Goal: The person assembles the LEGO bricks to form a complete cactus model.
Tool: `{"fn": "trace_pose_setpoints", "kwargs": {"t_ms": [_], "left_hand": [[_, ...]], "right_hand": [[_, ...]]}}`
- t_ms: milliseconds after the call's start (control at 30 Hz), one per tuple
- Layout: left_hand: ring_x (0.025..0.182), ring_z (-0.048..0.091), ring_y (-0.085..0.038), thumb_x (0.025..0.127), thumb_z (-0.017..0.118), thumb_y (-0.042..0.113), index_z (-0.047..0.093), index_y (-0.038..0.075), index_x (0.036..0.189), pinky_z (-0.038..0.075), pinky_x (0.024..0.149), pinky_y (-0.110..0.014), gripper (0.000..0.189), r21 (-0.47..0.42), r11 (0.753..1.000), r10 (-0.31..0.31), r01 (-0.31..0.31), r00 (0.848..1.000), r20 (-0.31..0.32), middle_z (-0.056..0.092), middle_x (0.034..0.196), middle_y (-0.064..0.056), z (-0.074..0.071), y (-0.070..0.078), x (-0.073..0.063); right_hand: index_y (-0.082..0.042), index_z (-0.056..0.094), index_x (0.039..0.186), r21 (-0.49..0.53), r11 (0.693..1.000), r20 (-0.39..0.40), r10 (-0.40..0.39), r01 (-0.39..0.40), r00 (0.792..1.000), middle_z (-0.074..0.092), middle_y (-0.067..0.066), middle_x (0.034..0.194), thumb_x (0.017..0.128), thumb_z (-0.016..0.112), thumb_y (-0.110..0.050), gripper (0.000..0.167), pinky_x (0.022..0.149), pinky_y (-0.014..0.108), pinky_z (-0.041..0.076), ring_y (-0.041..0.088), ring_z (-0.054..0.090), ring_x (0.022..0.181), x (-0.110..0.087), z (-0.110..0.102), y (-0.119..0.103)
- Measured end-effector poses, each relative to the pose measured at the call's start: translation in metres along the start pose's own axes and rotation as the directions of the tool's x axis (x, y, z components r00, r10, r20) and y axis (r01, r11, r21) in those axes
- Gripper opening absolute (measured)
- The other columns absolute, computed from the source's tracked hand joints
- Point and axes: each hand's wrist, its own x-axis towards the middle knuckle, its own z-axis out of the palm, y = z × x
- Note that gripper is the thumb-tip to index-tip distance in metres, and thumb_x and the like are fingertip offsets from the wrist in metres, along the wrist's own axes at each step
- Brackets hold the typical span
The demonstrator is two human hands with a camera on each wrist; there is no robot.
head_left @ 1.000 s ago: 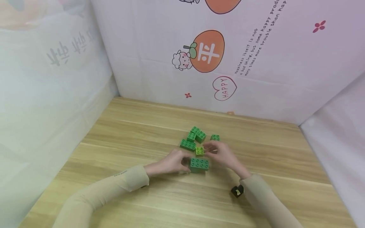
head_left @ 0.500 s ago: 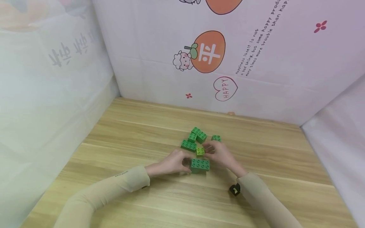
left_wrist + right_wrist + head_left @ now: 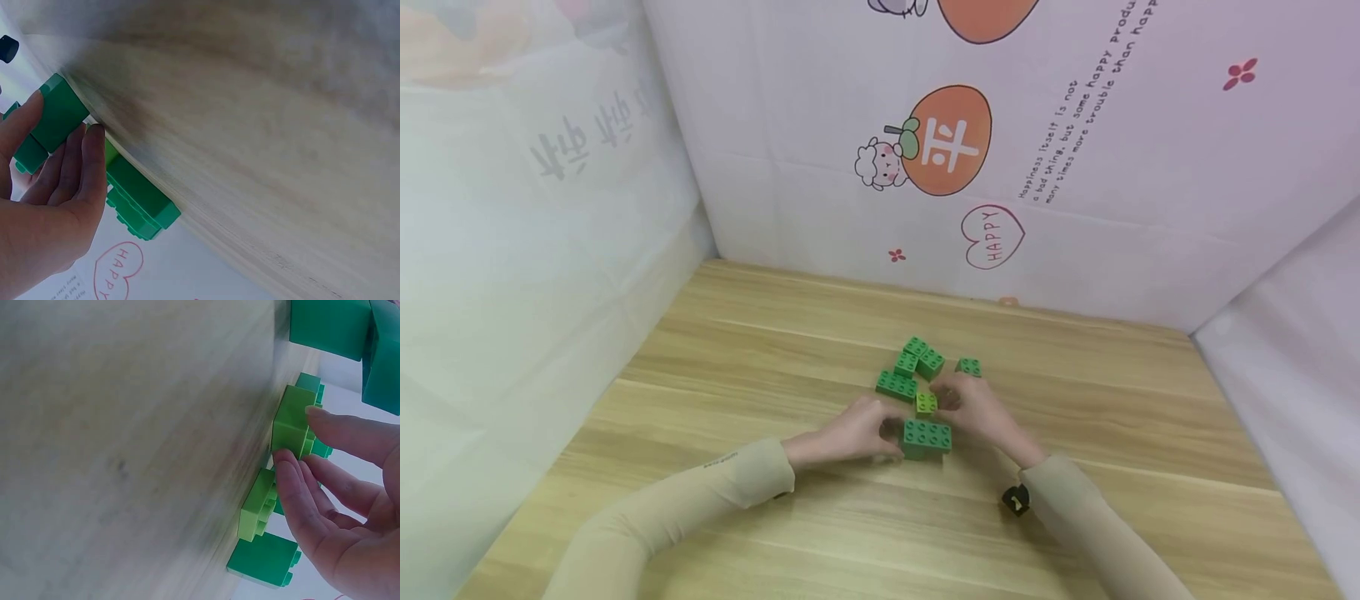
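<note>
Near the middle of the table, my left hand (image 3: 853, 429) grips the left end of a stack of green toy building bricks (image 3: 927, 435), thumb on one side and fingers on the other. A long brick tops this stack and overhangs to the right. Just beyond it my right hand (image 3: 981, 410) pinches a small lime-green brick (image 3: 294, 419), which is on the table. In the right wrist view a second light-green brick (image 3: 257, 503) lies beside my fingertips; the hand hides it in the head view.
Behind the hands lies a cluster of green bricks, with a long one (image 3: 897, 383) at its left. One single green brick (image 3: 970, 365) stands to the right. A black object (image 3: 1017, 500) shows by the right cuff. Printed white cloth (image 3: 805, 200) closes off the back and sides.
My right fingers have drawn in a little around the lime-green brick. The left hand and the stack have stayed in place.
</note>
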Motion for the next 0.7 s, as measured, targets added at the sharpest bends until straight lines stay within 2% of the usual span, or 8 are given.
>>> {"fn": "trace_pose_setpoints", "kwargs": {"t_ms": [100,333,700], "left_hand": [[0.086,0.065,-0.01,0.076,0.085,0.015,0.072,0.008,0.11,0.053,0.074,-0.014,0.037,-0.004,1.0,0.001,-0.001,1.0,0.003,0.076,0.106,-0.003,-0.0001,0.0,-0.0006],[0.078,0.062,-0.011,0.075,0.085,0.014,0.072,0.008,0.108,0.05,0.066,-0.013,0.035,-0.017,1.0,0.018,-0.018,1.0,0.001,0.076,0.1,-0.003,0.0006,-0.0006,-0.0007],[0.071,0.055,-0.003,0.077,0.083,0.015,0.071,0.009,0.108,0.047,0.061,-0.013,0.034,-0.007,1.0,-0.017,0.017,1.0,0.002,0.076,0.102,-0.003,0.0016,0.0013,-0.0043]], "right_hand": [[0.003,0.066,0.114,-0.016,1.0,0.003,0.006,-0.006,1.0,0.071,0.019,0.109,0.078,0.077,0.0,0.038,0.078,0.033,0.063,0.023,0.071,0.089,0.001,0.001,-0.0002],[0.001,0.068,0.112,-0.045,0.999,-0.009,0.014,-0.015,1.0,0.071,0.016,0.106,0.077,0.078,-0.001,0.037,0.079,0.034,0.062,0.022,0.069,0.089,0.003,0.0038,-0.0008],[-0.002,0.068,0.109,-0.049,0.999,-0.022,0.018,-0.019,1.0,0.071,0.013,0.105,0.077,0.08,-0.005,0.034,0.078,0.03,0.063,0.022,0.07,0.09,0.0005,0.0065,-0.0021]]}}
